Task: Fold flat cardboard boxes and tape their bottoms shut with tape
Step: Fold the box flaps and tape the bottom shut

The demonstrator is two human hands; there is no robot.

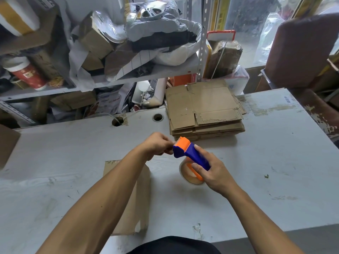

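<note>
My right hand [213,171] grips the blue handle of a blue and orange tape dispenser [189,151], held above the grey table [256,171]. A roll of clear tape [190,176] hangs on it below the handle. My left hand [157,143] pinches at the dispenser's orange front end, where the tape end seems to be. A flat cardboard box [134,198] lies on the table under my left forearm, partly hidden by it. A stack of flat cardboard boxes [203,109] rests at the far edge of the table.
Two round cable holes [157,117] sit in the table left of the stack. Cluttered metal shelves [91,85] with boxes and bags stand behind the table. A brown chair back [299,50] is at the far right. A cardboard corner [7,142] juts in at the left edge.
</note>
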